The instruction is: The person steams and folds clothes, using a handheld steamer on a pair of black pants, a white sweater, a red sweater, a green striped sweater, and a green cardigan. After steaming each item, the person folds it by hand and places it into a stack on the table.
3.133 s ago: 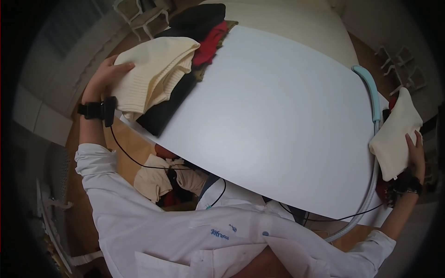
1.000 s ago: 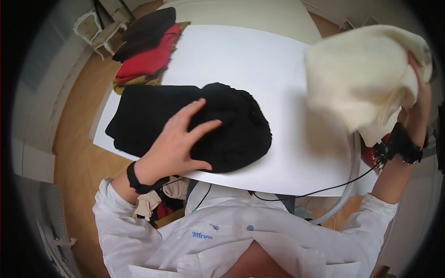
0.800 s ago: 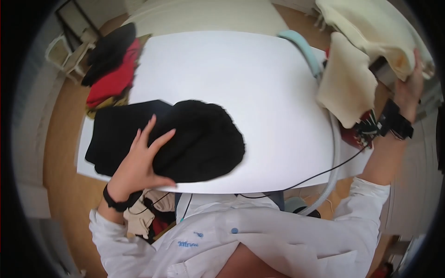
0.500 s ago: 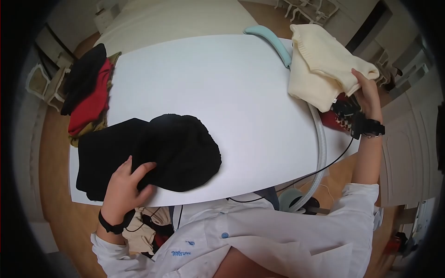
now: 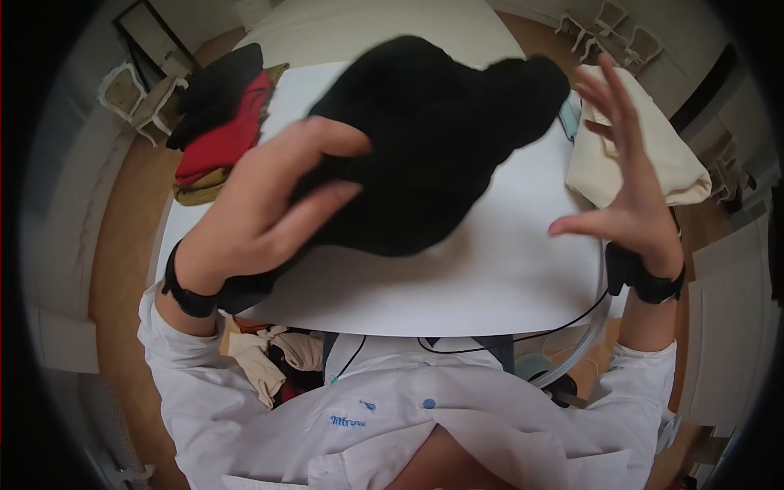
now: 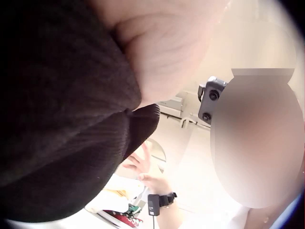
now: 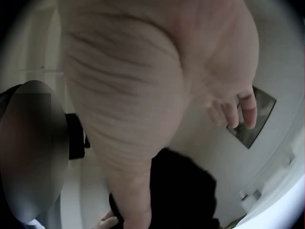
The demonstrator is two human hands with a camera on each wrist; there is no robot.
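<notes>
A black knitted garment (image 5: 416, 155) is off the white table (image 5: 531, 261), its free end reaching right. My left hand (image 5: 261, 196) grips its left side between thumb and fingers. In the left wrist view, the black fabric (image 6: 57, 119) fills the left side, close against the palm. My right hand (image 5: 625, 184) is raised near the garment's right end, fingers spread and holding nothing. In the right wrist view, dark cloth (image 7: 183, 191) shows below that palm. A folded cream knit (image 5: 653, 151) lies behind the right hand at the table's right edge.
A stack of black, red (image 5: 224, 135) and olive (image 5: 200, 188) folded clothes sits at the table's back left. Below the front edge are loose beige clothes (image 5: 257, 359). A pale grey hose (image 5: 576, 359) runs down at the right, and a thin black cable crosses the table front.
The cream knit has gone from my left hand to my right, which laid it at the right edge and let go. My left hand has since lifted the black garment off the table.
</notes>
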